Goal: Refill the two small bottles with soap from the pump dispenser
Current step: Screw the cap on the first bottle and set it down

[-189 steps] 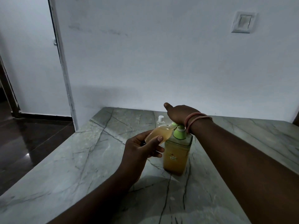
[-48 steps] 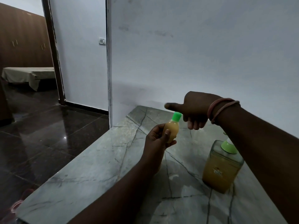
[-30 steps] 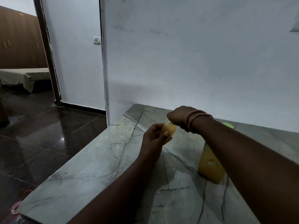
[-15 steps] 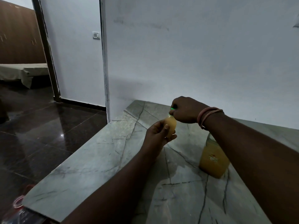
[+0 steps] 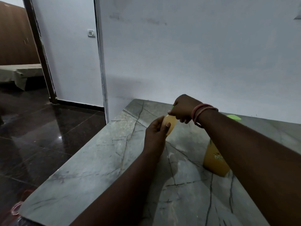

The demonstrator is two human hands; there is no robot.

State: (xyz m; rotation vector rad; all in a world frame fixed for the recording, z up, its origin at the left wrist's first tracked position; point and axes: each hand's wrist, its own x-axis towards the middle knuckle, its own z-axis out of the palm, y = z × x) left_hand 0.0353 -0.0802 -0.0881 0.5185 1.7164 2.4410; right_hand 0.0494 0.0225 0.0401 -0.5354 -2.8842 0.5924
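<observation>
- One white wall (image 5: 195,54) fills the upper part of the view, with one doorway at the far left opening onto a dark glossy floor (image 5: 40,136).
- One grey veined stone desk (image 5: 114,160) runs from the wall toward the camera; its left edge borders the floor.
- Two bare forearms reach over the desk, one from the bottom centre and one from the right.
- One large pump dispenser (image 5: 215,162) full of amber soap stands upright on the desk; the right forearm crosses in front and hides its upper part, and a bit of green shows beyond the arm.
- One left hand (image 5: 155,136) is raised above the desk, its fingers (image 5: 167,125) wrapped around the body of a small bottle.
- One right hand (image 5: 183,109) sits over the bottle's top, fingers clenched on the green cap (image 5: 172,107), of which only a sliver shows. Two pinkish bangles (image 5: 199,114) circle this wrist.
- One small bottle (image 5: 170,124), filled with amber soap, is held in the air between the hands, left of the dispenser and apart from it. Its long axis is nearly upright, the top leaning slightly right. Only one small bottle is in view.
</observation>
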